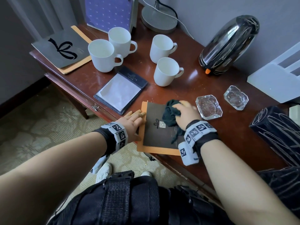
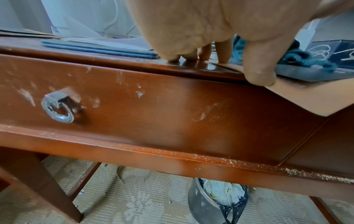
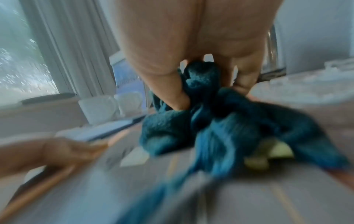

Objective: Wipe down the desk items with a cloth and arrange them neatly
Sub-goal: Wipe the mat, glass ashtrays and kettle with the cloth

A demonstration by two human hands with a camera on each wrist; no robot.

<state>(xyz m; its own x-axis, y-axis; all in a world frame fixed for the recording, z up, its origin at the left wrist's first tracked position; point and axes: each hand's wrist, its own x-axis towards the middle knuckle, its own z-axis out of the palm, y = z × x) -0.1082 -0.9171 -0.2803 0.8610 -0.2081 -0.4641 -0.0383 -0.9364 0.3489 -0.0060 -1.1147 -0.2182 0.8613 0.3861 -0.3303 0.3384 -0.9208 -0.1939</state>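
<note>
The cloth (image 1: 171, 113), dark teal and bunched, lies on the dark card (image 1: 158, 127) at the near edge of the desk (image 1: 186, 82). The right hand (image 1: 186, 114) grips the cloth, fingers and thumb curled round it; the right wrist view shows the same grasp, blurred. The dark card sits on an orange folder (image 1: 155, 150) whose near corner overhangs the desk edge.

The left hand (image 1: 132, 122) rests flat and open at the left edge of the folder. In the left wrist view its fingertips (image 2: 223, 59) touch the desk top and the thumb presses on the folder corner.

Just right of the cloth stands a glass ashtray (image 1: 208, 107); a second ashtray (image 1: 236, 97) stands a little further right, apart from the first. Left of the folder lies a notepad (image 1: 121, 92) in a dark holder. Behind it stand four white mugs (image 1: 101, 55), two on the left touching or nearly so, two toward the centre. A steel kettle (image 1: 230, 44) stands at the right rear, a lamp base (image 1: 159, 19) at the centre rear. A grey card with a bow (image 1: 61, 49) lies on another orange folder at the left rear corner.

Below the desk top is a drawer front with a ring pull (image 2: 57, 108). A bin (image 2: 216, 200) stands on the floor beneath.
</note>
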